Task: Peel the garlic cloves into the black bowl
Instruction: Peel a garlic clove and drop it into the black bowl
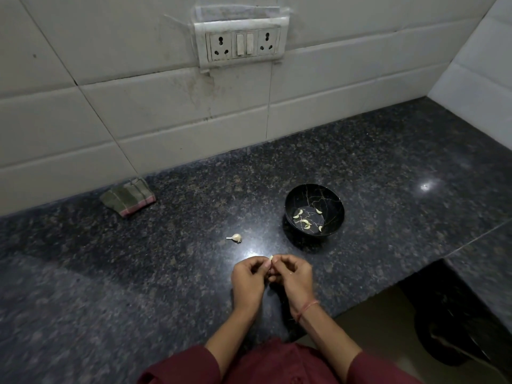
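A garlic clove (271,258) is pinched between left hand (249,276) and right hand (294,275) above the counter (138,273) for peeling — the black bowl (335,201), kept near for the drop, already holds peeled cloves (304,222)

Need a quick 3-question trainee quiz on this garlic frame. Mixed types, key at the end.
1. True or false: the bowl is empty.
2. The clove pinched between the left hand and the right hand is: A) inside the bowl; B) held above the counter, nearer the person than the bowl; C) lying loose beside the bowl.
3. Fill in: the loose garlic piece lies on the counter to the bowl's ____.
Key: 1 false, peeled cloves lie in it; 2 B; 3 left.
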